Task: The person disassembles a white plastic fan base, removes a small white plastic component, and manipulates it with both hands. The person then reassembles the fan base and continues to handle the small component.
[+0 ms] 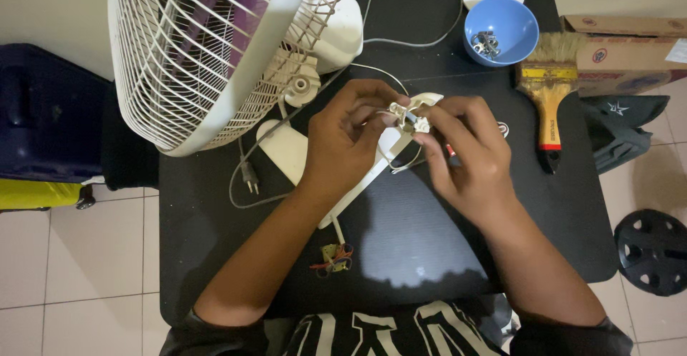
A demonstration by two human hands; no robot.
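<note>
My left hand (343, 138) and right hand (469, 159) meet over the middle of the black tabletop (429, 249). Both are closed in a narrow pinch on one small white switch part (409, 116), which sits between my fingertips, held just above a long white cover (372, 173). The left thumb and forefinger grip the part from the left; the right forefinger and thumb grip it from the right (the fingertips nearly touch). Thin white wires (404, 163) loop down from the part and across the cover.

The cover lies diagonally beneath both hands, its lower end toward my body. Near that end, a small bundle of coloured wires (333, 257) rests on the tabletop, apart from both hands.

To the upper left, a white fan (215, 55) lies tilted, its wire guard facing the camera and its motor housing toward the hands. Its grey cord runs down to a plug (249, 177) lying just left of my left wrist.

At the far edge, a blue bowl (509, 20) holds small metal pieces (too small to identify). A brush (549, 91) with a yellow handle lies just beside the bowl, right of my right hand. Cardboard boxes (630, 62) stand at the right edge, and a black disc (653, 250) lies on the tiled floor.
</note>
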